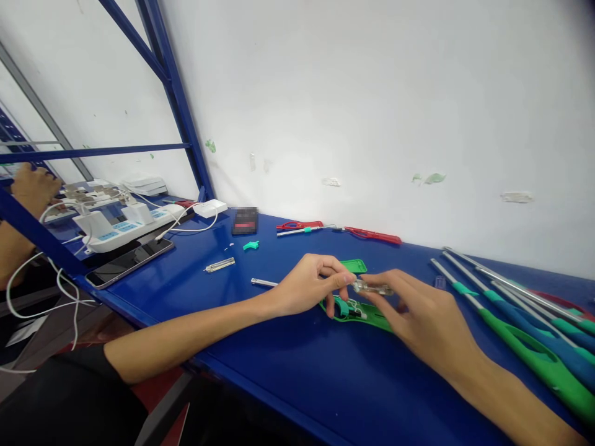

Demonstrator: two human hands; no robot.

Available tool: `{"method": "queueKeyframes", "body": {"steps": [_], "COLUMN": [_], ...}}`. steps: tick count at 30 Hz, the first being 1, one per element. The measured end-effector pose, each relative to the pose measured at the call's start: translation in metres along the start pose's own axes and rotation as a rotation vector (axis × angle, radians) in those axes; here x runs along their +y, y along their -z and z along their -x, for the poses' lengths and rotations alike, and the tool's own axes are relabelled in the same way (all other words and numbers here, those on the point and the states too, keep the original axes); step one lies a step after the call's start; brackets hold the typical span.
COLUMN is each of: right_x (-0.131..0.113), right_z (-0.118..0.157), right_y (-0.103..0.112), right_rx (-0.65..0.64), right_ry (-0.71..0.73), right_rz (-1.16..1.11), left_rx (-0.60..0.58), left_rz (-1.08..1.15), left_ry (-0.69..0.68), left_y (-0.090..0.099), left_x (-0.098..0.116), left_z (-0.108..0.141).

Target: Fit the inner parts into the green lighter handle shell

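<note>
Between my two hands, just above the table, is a small clear lighter fuel tank (375, 288). My right hand (425, 313) grips its body between thumb and fingers. At its near-left end, the thumb and forefinger of my left hand (307, 284) pinch together; any tiny part between them is hidden. Below lies an open green lighter handle shell (377, 318) with a teal trigger (343, 306) and white wire inside. Another green shell piece (356, 266) rests behind my fingers. A thin metal tube (264, 283) sticks out left of my left hand.
Finished-looking lighters (520, 341) lie in a bundle at right. Red shell halves (374, 235) lie along the wall. A loose teal trigger (251, 245), another clear tank (220, 265), a phone (130, 263) and a power strip (139, 228) are leftward. Someone else's hand (35, 186) shows far left.
</note>
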State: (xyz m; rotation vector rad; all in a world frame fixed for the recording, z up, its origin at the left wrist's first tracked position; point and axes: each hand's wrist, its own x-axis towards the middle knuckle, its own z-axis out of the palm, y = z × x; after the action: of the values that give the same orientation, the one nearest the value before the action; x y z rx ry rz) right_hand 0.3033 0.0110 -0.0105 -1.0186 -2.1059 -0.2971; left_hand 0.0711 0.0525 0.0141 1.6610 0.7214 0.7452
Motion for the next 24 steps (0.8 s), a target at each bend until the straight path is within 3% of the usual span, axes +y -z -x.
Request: {"method": "queueKeyframes", "body": {"steps": [12,24], "right_x": [-0.002,-0.004], "right_z": [0.002,0.001], "right_y": [-0.002,-0.001], "right_rx": [-0.012,-0.08], "right_ry": [-0.034,-0.056], "right_rz": [-0.017,-0.106], "left_rx": [-0.06,0.038], "left_rz": [-0.13,-0.185], "left_ry": [-0.023,-0.199], "left_y": [-0.003,-0.009], "left_x": [0.009,0.003], "left_z": [0.009,0.011]}}
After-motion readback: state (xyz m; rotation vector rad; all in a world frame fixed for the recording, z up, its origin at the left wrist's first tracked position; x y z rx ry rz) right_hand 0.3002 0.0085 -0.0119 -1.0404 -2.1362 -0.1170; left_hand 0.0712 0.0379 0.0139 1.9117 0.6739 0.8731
